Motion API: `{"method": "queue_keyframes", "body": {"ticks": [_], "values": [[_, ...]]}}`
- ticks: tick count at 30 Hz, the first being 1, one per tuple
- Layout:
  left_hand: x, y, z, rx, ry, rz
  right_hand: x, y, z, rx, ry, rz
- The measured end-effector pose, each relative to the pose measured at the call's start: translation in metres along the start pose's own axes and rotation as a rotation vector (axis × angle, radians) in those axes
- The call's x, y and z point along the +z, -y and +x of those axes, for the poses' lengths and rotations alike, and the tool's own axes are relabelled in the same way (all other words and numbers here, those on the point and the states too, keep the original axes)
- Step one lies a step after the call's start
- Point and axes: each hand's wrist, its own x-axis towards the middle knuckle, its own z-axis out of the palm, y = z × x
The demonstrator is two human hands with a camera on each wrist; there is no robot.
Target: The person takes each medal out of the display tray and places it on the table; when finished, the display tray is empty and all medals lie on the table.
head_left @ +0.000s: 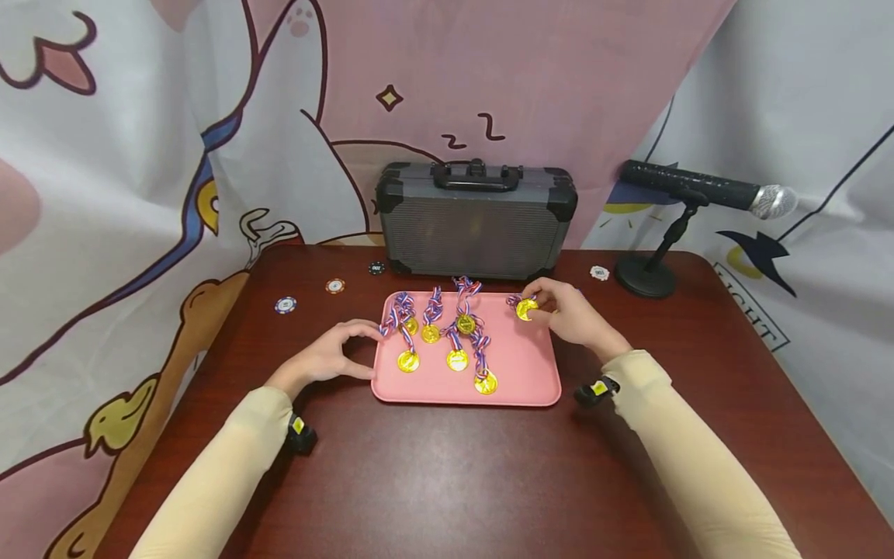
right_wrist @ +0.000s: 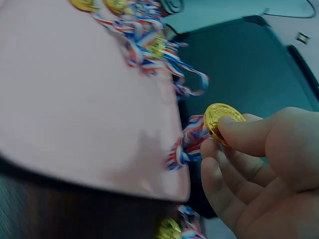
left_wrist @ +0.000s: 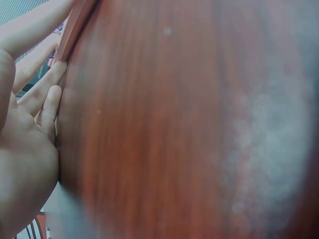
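My right hand [head_left: 566, 310] pinches a gold medal [right_wrist: 219, 119] between thumb and fingertips at the tray's back right corner. Its red, white and blue ribbon [right_wrist: 192, 139] hangs bunched beside the fingers. On the pink tray [head_left: 524, 373] lie several more gold medals; one is at the front [head_left: 486, 382] and one nearer the left [head_left: 408, 361], with crumpled striped ribbons behind them. My left hand [head_left: 328, 353] is at the tray's left rim, fingertips and thumb right at the edge. In the left wrist view its fingers [left_wrist: 42, 94] lie along the tray's side, low over the table.
Behind the tray stands a grey hard case [head_left: 475, 225]. A microphone on a stand [head_left: 649, 272] is at the back right. Poker chips [head_left: 285, 304] lie at the back left, another chip [head_left: 599, 272] right of the case. Another medal [right_wrist: 169, 229] lies beyond the tray's right edge.
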Motion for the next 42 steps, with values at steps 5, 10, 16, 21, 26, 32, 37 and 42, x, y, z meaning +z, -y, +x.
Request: {"method": "queue_keyframes", "body": {"ticks": [5,10,16,21,26,32,37,42], "values": [[0.0,-0.001,0.0,-0.019,0.002,0.011,-0.029,-0.005,-0.01,0.007,-0.09,0.051],[0.0,0.0,0.0,-0.036,0.007,0.025,-0.06,-0.012,-0.021,0.019,-0.208,0.035],[-0.001,0.002,-0.002,-0.052,0.003,0.031,-0.086,-0.03,-0.028,0.098,-0.332,-0.013],[0.0,0.001,-0.002,-0.063,0.001,0.025,-0.083,-0.051,-0.034,0.163,-0.359,-0.025],[0.0,-0.001,-0.001,-0.059,0.004,0.026,-0.066,-0.076,-0.038,0.168,-0.282,-0.026],[0.0,-0.001,-0.001,-0.056,0.005,0.024,-0.052,-0.092,-0.041,0.159,-0.152,-0.075],[0.0,0.0,0.0,-0.044,0.004,0.018,-0.05,-0.093,-0.041,0.15,-0.1,-0.141],[0.0,0.0,0.0,-0.044,0.004,0.027,-0.049,-0.088,-0.039,0.147,-0.077,-0.192]]}}
